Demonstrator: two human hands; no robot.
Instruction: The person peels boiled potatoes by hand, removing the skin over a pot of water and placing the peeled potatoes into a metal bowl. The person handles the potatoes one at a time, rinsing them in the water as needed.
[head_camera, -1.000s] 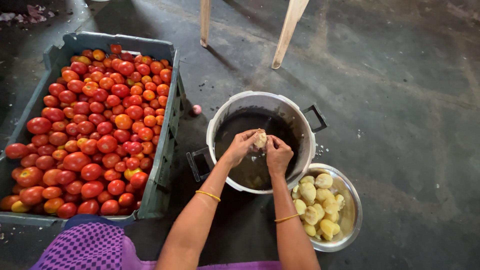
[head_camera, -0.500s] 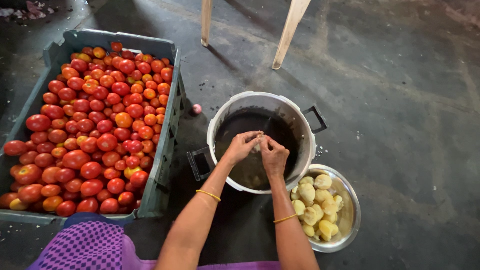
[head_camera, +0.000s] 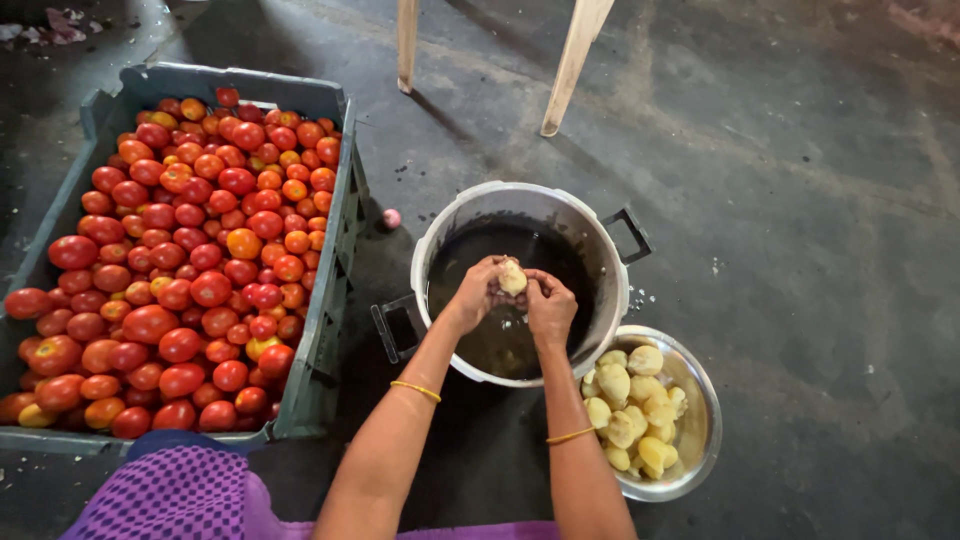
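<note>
Both hands held one pale potato (head_camera: 512, 276) over the big pot (head_camera: 520, 205).

From the left: a crate (head_camera: 330, 300) of tomatoes (head_camera: 180, 260) stood close; the left hand (head_camera: 478, 292) and right hand (head_camera: 550, 305) were together, pinching the potato above the dark water, probably so peel fell in; the steel bowl (head_camera: 700, 420) of peeled potatoes (head_camera: 630, 405) touched the pot, within easy reach.

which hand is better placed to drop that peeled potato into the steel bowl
Right. The right hand sits nearest the steel bowl; the left hand shares the potato over the pot, farther off.
</note>
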